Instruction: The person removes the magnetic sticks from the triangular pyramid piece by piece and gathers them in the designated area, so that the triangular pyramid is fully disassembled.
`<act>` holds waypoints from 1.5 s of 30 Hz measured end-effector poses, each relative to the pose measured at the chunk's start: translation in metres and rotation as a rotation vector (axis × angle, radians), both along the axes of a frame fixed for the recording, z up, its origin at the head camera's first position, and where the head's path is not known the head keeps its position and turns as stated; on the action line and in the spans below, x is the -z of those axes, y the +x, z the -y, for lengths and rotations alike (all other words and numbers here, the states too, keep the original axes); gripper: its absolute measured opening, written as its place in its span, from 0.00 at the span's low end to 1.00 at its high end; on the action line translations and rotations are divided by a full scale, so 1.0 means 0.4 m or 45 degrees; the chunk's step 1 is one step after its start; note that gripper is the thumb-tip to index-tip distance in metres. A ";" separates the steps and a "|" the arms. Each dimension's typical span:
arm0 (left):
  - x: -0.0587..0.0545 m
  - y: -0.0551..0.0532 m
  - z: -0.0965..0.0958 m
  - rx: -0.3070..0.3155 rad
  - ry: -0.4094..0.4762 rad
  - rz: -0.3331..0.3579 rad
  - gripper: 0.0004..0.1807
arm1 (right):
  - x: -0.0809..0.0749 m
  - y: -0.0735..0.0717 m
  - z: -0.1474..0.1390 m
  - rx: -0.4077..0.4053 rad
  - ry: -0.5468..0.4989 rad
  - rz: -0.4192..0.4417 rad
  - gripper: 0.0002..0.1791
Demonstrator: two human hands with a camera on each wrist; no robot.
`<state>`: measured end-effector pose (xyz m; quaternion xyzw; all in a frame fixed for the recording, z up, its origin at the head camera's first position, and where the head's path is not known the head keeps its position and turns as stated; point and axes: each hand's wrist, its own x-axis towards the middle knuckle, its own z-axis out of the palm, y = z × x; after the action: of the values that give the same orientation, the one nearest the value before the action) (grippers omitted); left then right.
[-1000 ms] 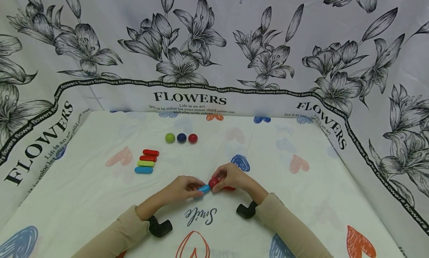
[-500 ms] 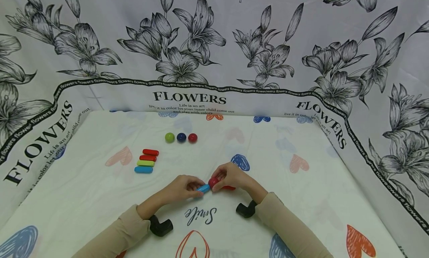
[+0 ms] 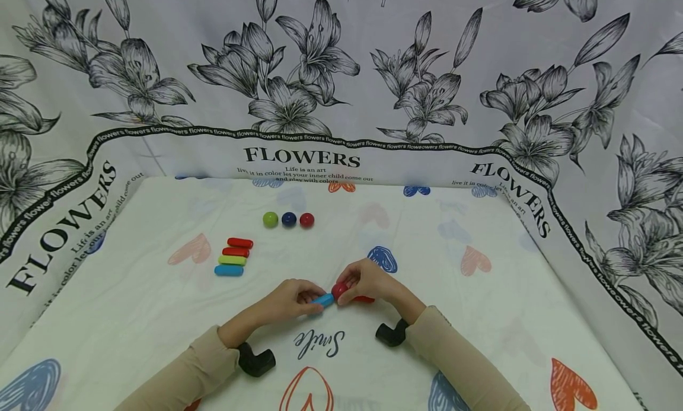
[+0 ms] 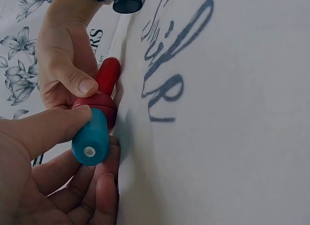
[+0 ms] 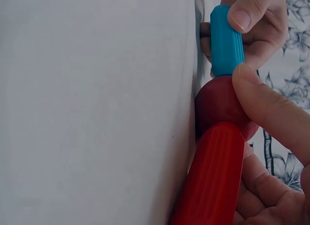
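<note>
Between thumb and fingers, my left hand pinches a ribbed blue rod with a small pale disc in its end. My right hand pinches a dark red ball. The blue rod's far end meets the ball in the right wrist view. A ribbed red rod joins the ball on its other side, so rod, ball and rod make a slightly bent line low over the cloth. In the head view my right hand partly hides the red rod.
Left of the hands lie two red rods, a yellow-green rod and a blue rod, stacked in a row. Behind them sit a green ball, a navy ball and a red ball. A printed white cloth covers the table.
</note>
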<state>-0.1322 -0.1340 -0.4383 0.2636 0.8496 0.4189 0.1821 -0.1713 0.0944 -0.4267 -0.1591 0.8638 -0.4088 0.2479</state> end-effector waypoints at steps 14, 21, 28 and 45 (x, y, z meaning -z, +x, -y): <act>-0.010 -0.003 0.029 0.067 0.012 0.058 0.16 | -0.011 0.000 -0.001 0.028 0.035 0.002 0.16; -0.007 -0.002 0.057 0.050 0.023 0.034 0.17 | -0.009 0.000 -0.002 0.034 0.028 0.022 0.16; -0.015 0.003 0.085 -0.010 0.005 0.024 0.16 | -0.003 -0.001 -0.002 0.042 0.029 0.026 0.17; -0.040 0.001 0.156 -0.066 -0.005 -0.064 0.16 | -0.001 -0.001 -0.003 0.030 0.030 0.016 0.17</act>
<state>-0.1319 -0.1962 -0.4223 0.2516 0.8612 0.4152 0.1503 -0.1717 0.0956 -0.4265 -0.1434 0.8687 -0.4026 0.2504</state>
